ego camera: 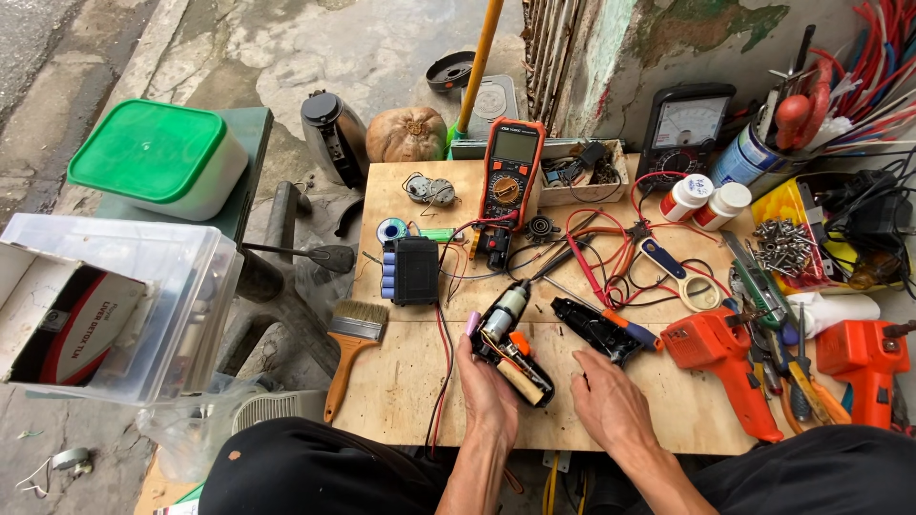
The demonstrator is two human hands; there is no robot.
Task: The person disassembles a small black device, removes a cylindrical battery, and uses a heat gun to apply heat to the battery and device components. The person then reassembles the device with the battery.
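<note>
Motor assembly [509,341]: opened tool half with a silver motor and orange parts inside, held over the plywood board [401,381]; long axis diagonal, chuck end pointing up and away from the body, slightly right, handle end down toward the right wrist.
Left hand [484,381]: palm up under the assembly, fingers curled round its lower left side, grasping it; forearm rising from the bottom edge, tilted a little right.
Right hand [608,405]: palm down on the board, just right of the assembly's handle end, fingers loosely spread and relaxed, gripping nothing; fingertips touching or nearly touching the black shell, cannot tell which.
Black shell [596,327]: just beyond the right fingertips, lying diagonally, orange-handled screwdriver beside it.
Orange drill [722,355]: further right of the right hand, on its side.
Battery pack [412,270]: beyond the left hand, 1 black block with blue cells at its left.
Paintbrush [350,339]: left of the left hand, bristles pointing away.
Multimeter [510,172]: far beyond both hands, orange-edged, upright.
</note>
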